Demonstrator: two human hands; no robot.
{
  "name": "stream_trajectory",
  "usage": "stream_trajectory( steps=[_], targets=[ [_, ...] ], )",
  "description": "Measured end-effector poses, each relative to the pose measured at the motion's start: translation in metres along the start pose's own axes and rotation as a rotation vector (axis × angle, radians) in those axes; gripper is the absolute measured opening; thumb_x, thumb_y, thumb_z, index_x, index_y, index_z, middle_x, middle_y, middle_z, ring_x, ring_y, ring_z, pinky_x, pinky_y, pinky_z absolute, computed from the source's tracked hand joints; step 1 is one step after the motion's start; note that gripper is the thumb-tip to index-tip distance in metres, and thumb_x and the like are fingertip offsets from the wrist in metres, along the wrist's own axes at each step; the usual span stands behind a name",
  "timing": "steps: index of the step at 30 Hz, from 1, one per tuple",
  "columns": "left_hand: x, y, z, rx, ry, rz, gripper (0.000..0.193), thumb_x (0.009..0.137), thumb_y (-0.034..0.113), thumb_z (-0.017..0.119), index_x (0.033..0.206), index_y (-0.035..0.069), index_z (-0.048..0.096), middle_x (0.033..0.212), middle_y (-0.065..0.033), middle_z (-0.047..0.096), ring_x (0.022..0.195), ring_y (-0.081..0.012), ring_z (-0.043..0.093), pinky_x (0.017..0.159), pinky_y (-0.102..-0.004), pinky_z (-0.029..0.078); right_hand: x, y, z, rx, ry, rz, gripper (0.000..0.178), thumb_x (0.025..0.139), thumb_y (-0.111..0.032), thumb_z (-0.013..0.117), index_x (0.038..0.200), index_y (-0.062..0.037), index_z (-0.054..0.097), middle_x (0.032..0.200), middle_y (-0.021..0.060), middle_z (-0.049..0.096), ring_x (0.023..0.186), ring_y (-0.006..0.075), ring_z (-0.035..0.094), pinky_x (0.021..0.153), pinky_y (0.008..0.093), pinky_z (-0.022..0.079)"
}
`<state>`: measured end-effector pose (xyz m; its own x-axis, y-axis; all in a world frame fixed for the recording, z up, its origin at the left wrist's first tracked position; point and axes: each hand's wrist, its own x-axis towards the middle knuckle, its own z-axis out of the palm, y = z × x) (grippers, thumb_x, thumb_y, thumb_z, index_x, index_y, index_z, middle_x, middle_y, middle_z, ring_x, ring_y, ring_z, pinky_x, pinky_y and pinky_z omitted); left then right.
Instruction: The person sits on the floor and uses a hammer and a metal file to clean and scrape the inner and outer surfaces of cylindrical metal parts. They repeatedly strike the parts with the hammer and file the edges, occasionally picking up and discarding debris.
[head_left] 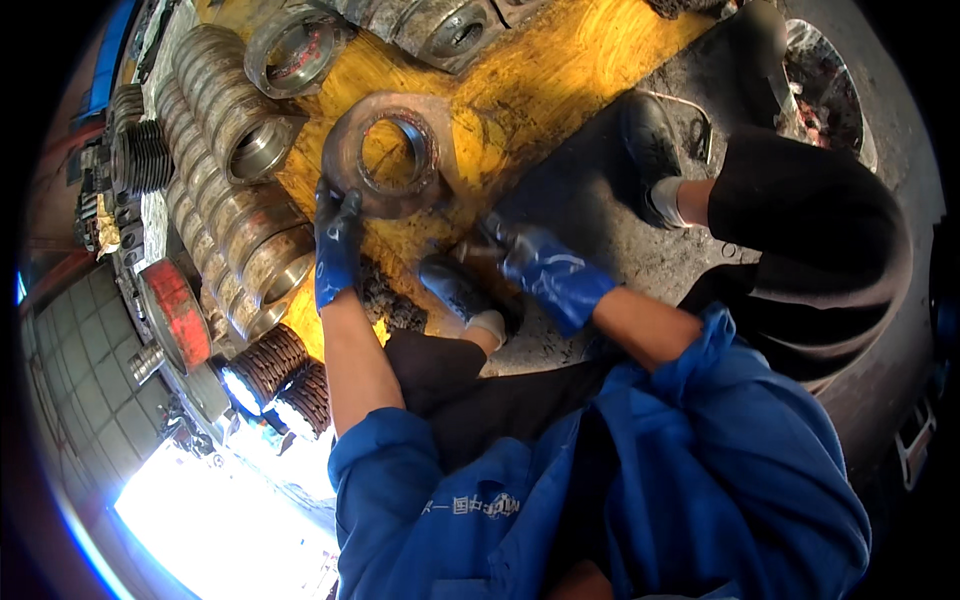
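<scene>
We have blue gloves on both hands. Our left grip [338,242] is closed on the near left edge of a flanged metal ring [345,150], its thumb laid over the face. The ring sits straight ahead of us over an oily yellow surface [570,65], its round bore facing up and showing yellow through it; whether it rests flat there or is tilted, we cannot tell. Our right grip [548,270] is blurred, near the ring's lower right but apart from it, so we cannot tell whether it is clenched on anything. Just below the ring, a dark, rough clump [392,300] lies beside our left shoe [455,285]. Beyond the ring to the upper left stands a second metal ring [258,65], and left of both we see rows of ribbed metal cylinders [210,95], with a red-faced disc [185,320] nearer us
</scene>
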<state>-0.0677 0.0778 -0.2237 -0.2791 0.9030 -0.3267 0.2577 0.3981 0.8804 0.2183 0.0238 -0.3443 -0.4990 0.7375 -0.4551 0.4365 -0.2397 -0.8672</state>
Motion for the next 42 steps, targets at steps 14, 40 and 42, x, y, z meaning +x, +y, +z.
stream_trajectory(
  steps=[14,40,42],
  targets=[
    [0.007,-0.014,-0.006,0.217,0.113,0.004,0.062,0.092,0.016,0.059,0.146,0.002,0.031,0.116,-0.0036,0.058,0.082,-0.0101,0.051,0.069,-0.0228,0.043,0.054,-0.088,-0.084,-0.284,0.013,0.176,0.042,0.086,-0.015,0.054,0.127,-0.0209,0.057,0.101,0.0179,0.067,0.084,0.0316,0.067,0.070,0.0415,0.054],
    [-0.012,0.015,0.028,0.109,0.172,-0.047,0.077,0.086,0.018,0.070,0.148,0.005,0.026,0.115,-0.0135,0.058,0.095,-0.0213,0.056,0.084,-0.0306,0.046,-0.047,-0.160,-0.044,-0.336,0.073,-0.195,0.062,0.079,-0.011,0.061,0.138,-0.0213,0.044,0.099,0.0185,0.065,0.092,0.0366,0.063,0.076,0.0433,0.052],
    [-0.013,0.020,0.030,0.134,0.177,-0.067,0.077,0.085,0.018,0.070,0.148,0.006,0.026,0.116,-0.0136,0.057,0.096,-0.0221,0.056,0.083,-0.0307,0.047,-0.041,-0.164,-0.044,-0.291,0.109,-0.161,0.060,0.079,-0.012,0.061,0.136,-0.0222,0.047,0.098,0.0185,0.065,0.093,0.0364,0.063,0.077,0.0434,0.052]
  ],
)
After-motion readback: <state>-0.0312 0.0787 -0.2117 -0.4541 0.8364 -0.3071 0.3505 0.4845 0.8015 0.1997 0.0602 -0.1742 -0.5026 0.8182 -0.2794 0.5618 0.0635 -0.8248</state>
